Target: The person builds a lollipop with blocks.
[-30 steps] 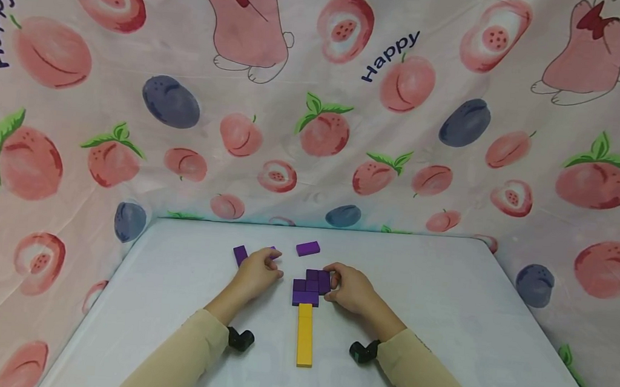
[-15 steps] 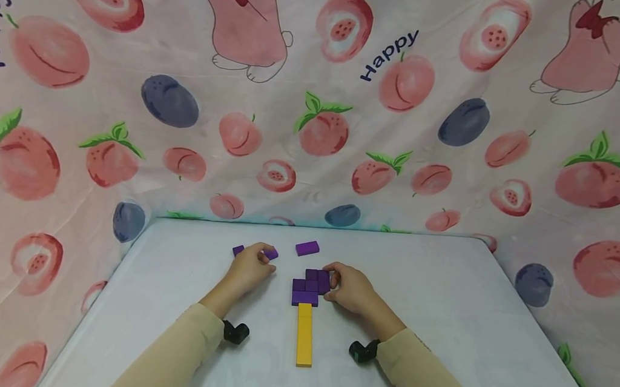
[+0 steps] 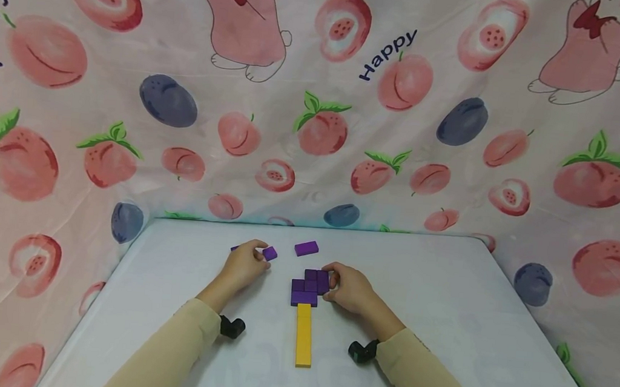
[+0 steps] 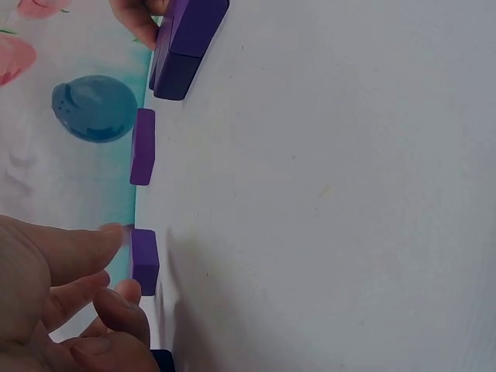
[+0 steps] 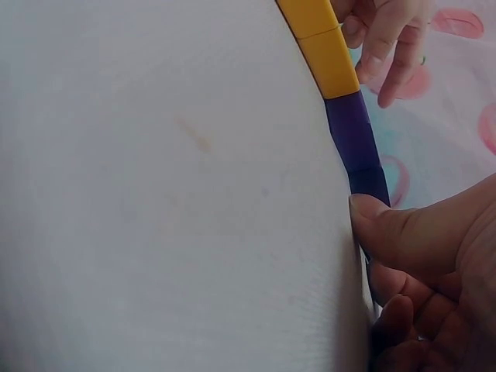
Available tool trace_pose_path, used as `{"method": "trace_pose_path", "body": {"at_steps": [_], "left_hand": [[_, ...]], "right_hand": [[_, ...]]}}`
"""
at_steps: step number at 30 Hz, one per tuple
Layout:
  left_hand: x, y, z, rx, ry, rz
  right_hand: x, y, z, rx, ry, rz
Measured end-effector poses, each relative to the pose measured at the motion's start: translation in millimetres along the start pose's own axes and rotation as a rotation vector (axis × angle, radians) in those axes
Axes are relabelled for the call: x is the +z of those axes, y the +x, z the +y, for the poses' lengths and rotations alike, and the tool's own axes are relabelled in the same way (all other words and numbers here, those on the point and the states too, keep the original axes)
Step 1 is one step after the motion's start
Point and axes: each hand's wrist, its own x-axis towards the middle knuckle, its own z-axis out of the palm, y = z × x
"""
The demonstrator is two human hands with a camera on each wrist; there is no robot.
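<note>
My left hand is over the table's left half, thumb and fingers spread apart, fingertips close to a small purple block. In the left wrist view that block shows just past the fingertips. Another purple block is mostly hidden behind the left hand. My right hand pinches the right-hand block of a purple cluster between thumb and fingers. Purple blocks lie flat against each other there, above a straight yellow strip of blocks. The right wrist view shows the thumb against the purple edge.
A loose purple block lies behind the cluster, toward the table's far edge. The white table meets a fruit-patterned cloth at the back and sides. A black wrist camera sits at each sleeve cuff.
My left hand has drawn back to the left and slightly away, uncovering the small purple block and covering more of the leftmost one. The right hand stays at the cluster.
</note>
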Motion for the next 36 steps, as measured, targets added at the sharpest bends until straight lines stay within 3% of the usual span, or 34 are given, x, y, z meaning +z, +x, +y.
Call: {"method": "trace_pose_path", "body": {"at_steps": [18,36], "left_hand": [[-9.2,13.0,-7.1,0.039,0.138,-0.002],[-9.1,21.9,1.2,0.047,0.207,-0.054]], "right_hand": [[-1,-1,-1,0.0,0.008,-0.001],[1,0,0,0.012,-0.007,0.001]]}}
